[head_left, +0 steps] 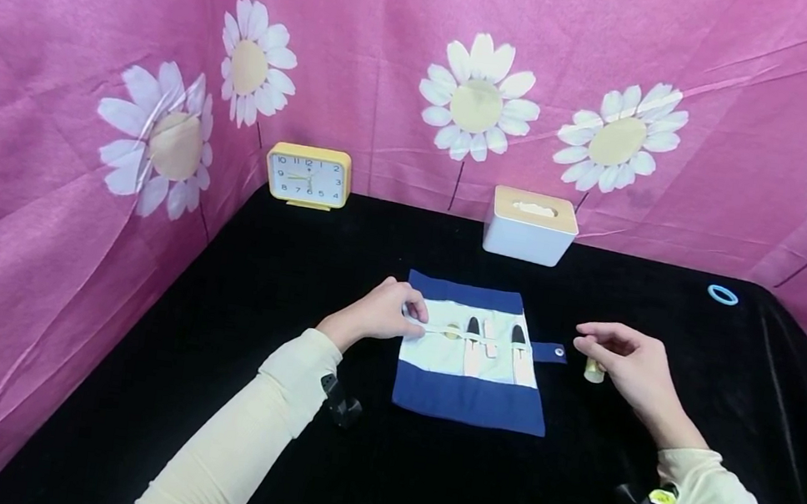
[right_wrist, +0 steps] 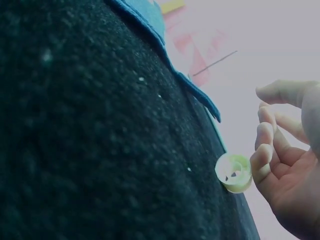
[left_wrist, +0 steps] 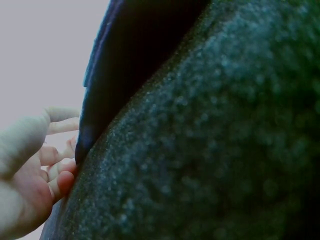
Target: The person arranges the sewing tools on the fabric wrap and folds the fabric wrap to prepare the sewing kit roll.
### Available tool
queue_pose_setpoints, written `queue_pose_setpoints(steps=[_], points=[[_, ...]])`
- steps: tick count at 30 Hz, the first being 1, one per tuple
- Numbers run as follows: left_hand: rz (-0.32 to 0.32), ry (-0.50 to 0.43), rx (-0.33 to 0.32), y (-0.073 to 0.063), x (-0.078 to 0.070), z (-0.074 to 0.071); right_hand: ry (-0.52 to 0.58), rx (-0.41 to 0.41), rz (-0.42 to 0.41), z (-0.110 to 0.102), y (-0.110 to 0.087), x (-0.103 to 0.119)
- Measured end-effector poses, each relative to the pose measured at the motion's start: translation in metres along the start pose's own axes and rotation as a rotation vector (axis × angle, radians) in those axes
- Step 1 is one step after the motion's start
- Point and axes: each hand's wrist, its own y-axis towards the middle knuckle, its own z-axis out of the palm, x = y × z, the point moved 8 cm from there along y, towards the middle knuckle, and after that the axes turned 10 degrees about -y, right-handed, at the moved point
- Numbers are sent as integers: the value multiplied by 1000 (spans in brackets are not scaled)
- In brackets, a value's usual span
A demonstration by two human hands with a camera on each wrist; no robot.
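So, L hand (head_left: 383,310) curled @ pouch (head_left: 468,400), R hand (head_left: 627,365) nr cyl. (head_left: 594,372)

Ranges from pink with white, yellow-centred daisies (head_left: 476,105) on the backdrop (head_left: 368,46) to black on the tablecloth (head_left: 436,483), navy and whitish on the pouch (head_left: 468,400), cream on the sleeves (head_left: 237,433), pale yellow on the cylinder (head_left: 593,374), yellow on the clock frame (head_left: 310,151), and light blue on the ring (head_left: 721,302).
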Motion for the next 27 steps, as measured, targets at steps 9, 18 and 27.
queue_pose_setpoints(steps=[9,18,27], points=[[1,-11,-6,0,1,-1,33,-3,4,-8,1,-9],[-12,-21,-4,1,3,2,-45,47,63,-13,-3,-29],[4,-10,-10,-1,0,0,-62,152,61,-12,-6,-43]])
